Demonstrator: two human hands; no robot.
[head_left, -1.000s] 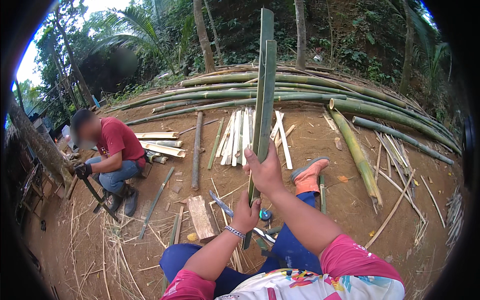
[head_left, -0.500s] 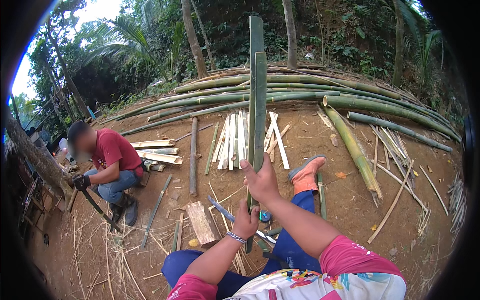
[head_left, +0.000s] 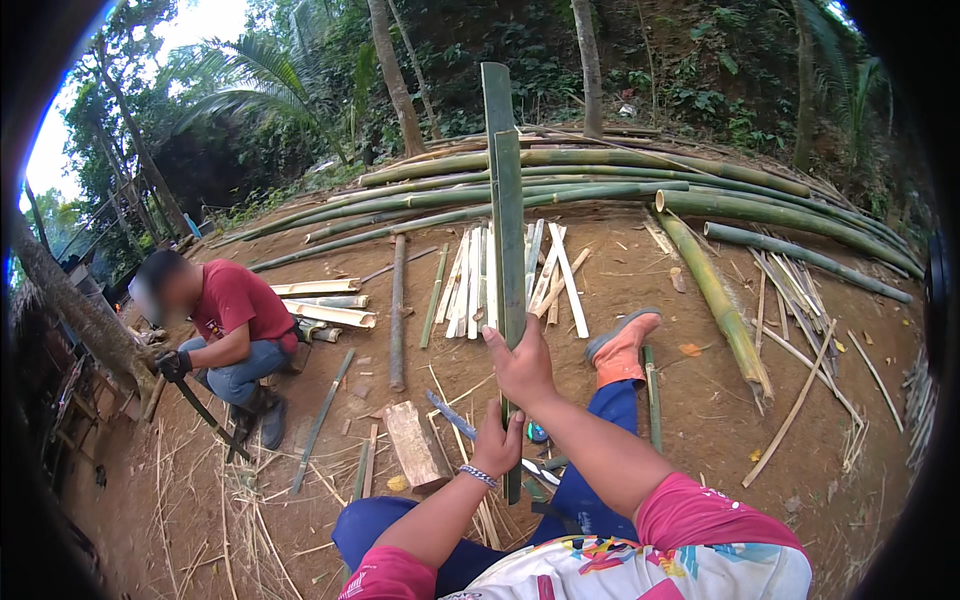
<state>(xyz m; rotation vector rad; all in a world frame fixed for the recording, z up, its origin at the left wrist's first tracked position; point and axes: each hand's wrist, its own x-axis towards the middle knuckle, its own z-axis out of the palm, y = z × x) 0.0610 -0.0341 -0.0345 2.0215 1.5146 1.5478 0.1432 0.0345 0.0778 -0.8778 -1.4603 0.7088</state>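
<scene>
Two long green split-bamboo strips (head_left: 509, 235) stand almost upright in front of me, one overlapping the other, and the rear one reaches higher. My right hand (head_left: 522, 366) is closed around them at about mid-length. Lower down, my left hand (head_left: 496, 441), with a chain bracelet at its wrist, is closed on the same strips near their bottom end. Behind my hands lies a blue-grey curved piece (head_left: 450, 414), partly hidden by them. A chopped wood block (head_left: 416, 446) rests on the dirt to the left of my left hand.
Pale split strips (head_left: 462, 290) lie beyond my hands. Long green bamboo poles (head_left: 600, 158) stretch across the back, and a thick yellow-green pole (head_left: 722, 305) slants at right. At left, a crouching person in a red shirt (head_left: 240, 310) holds a dark strip (head_left: 208, 415).
The tops of the bamboo strips have come down and shifted slightly left. Both hands keep their grip. My view has turned a little, moving the surroundings slightly rightward.
</scene>
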